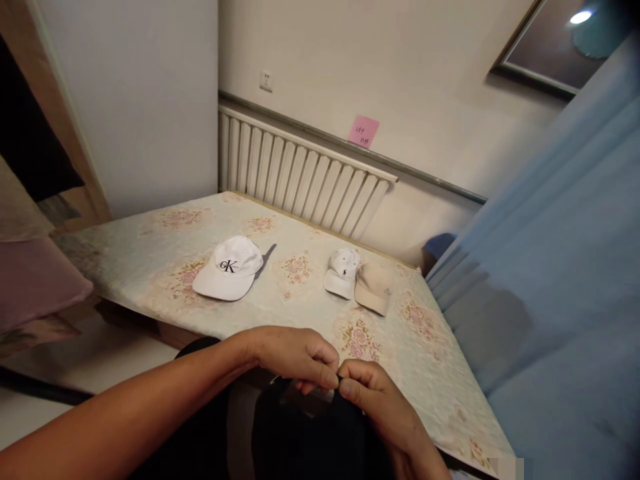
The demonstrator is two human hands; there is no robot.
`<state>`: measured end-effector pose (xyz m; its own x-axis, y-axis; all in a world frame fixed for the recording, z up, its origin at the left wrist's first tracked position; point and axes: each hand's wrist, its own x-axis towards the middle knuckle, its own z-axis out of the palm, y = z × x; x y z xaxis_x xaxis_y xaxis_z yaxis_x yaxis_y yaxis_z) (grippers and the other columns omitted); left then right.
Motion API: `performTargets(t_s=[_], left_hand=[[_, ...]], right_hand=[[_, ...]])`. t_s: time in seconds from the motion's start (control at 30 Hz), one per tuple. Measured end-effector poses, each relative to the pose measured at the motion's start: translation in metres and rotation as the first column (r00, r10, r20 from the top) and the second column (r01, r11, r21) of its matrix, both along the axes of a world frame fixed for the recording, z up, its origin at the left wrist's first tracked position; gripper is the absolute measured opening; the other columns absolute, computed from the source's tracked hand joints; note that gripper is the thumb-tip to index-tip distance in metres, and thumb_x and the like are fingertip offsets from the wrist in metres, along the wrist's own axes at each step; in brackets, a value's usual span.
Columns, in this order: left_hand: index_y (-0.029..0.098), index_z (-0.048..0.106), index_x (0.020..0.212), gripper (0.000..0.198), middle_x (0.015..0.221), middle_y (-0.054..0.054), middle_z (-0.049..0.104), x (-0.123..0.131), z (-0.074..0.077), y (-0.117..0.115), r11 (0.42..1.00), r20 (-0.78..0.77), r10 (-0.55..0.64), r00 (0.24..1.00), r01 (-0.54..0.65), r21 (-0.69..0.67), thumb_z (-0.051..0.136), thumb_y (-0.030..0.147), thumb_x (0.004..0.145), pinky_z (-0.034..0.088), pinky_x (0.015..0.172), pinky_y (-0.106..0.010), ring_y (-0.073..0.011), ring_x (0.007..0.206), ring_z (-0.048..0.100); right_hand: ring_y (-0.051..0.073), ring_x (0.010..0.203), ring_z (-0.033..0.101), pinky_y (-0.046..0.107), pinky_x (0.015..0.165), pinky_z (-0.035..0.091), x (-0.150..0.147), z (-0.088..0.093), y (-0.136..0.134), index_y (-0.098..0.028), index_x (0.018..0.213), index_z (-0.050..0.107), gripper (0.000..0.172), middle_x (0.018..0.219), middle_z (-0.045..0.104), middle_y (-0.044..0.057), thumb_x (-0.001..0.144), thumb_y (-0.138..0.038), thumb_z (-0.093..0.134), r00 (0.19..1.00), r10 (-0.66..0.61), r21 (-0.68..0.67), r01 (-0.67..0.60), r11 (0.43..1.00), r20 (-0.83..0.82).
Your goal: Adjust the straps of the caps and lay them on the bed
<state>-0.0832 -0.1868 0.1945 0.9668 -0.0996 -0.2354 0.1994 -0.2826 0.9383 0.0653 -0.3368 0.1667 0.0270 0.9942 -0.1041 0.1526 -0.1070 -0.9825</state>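
Low in the view, a black cap (310, 440) is held close to my body, its details lost in the dark. My left hand (300, 353) is closed on the cap's edge, thumb and fingers pinching near a small gap. Right beside it my right hand (370, 390) grips the same edge, with the thumb on top and fingers curled. The two thumbs nearly meet. Beyond my hands, a white cap with black letters (233, 263) lies on a flowered bed surface (295, 313). Farther right, a smaller white cap (343, 270) touches a beige cap (373, 287).
A white radiator (305, 177) runs along the wall behind the bed, with a pink note (364, 131) above it. A blue curtain (550, 267) hangs at the right. Clothes (40, 267) hang at the left, next to a pale panel (145, 100).
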Motion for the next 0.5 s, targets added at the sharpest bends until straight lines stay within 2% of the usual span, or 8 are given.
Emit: performTargets(t_s=[0.1, 0.23, 0.5], left_hand=[[0.018, 0.056, 0.071, 0.025, 0.053, 0.005, 0.049, 0.004, -0.002, -0.006, 0.999, 0.008, 0.035, 0.999, -0.035, -0.004, 0.056, 0.041, 0.079, 0.032, 0.049, -0.021, -0.0073, 0.048, 0.042], [0.017, 0.057, 0.070, 0.020, 0.052, 0.005, 0.048, 0.007, -0.009, -0.008, 0.999, -0.014, 0.044, 0.999, -0.044, -0.024, 0.059, 0.036, 0.077, 0.030, 0.046, -0.021, -0.0067, 0.046, 0.041], [0.016, 0.055, 0.065, 0.017, 0.051, 0.005, 0.049, 0.009, -0.016, 0.003, 0.990, -0.013, 0.032, 0.999, -0.034, -0.139, 0.058, 0.031, 0.075, 0.030, 0.047, -0.020, -0.0067, 0.046, 0.041]], right_hand=[[0.009, 0.059, 0.034, 0.023, 0.055, 0.025, -0.001, -0.001, 0.000, -0.016, 0.066, 0.057, 0.034, 0.061, 0.041, -0.005, 0.078, -0.047, 0.064, 1.000, -0.011, 0.020, 0.011, 1.000, 0.009], [0.009, 0.059, 0.033, 0.023, 0.056, 0.025, 0.002, -0.010, -0.004, -0.016, 0.065, 0.057, 0.037, 0.060, 0.040, -0.005, 0.075, -0.050, 0.066, 0.999, -0.033, 0.000, 0.033, 0.999, -0.029], [0.007, 0.054, 0.031, 0.022, 0.052, 0.024, 0.011, -0.026, -0.015, -0.016, 0.065, 0.054, 0.036, 0.057, 0.039, -0.006, 0.071, -0.048, 0.070, 0.987, -0.060, -0.091, 0.046, 0.995, -0.149]])
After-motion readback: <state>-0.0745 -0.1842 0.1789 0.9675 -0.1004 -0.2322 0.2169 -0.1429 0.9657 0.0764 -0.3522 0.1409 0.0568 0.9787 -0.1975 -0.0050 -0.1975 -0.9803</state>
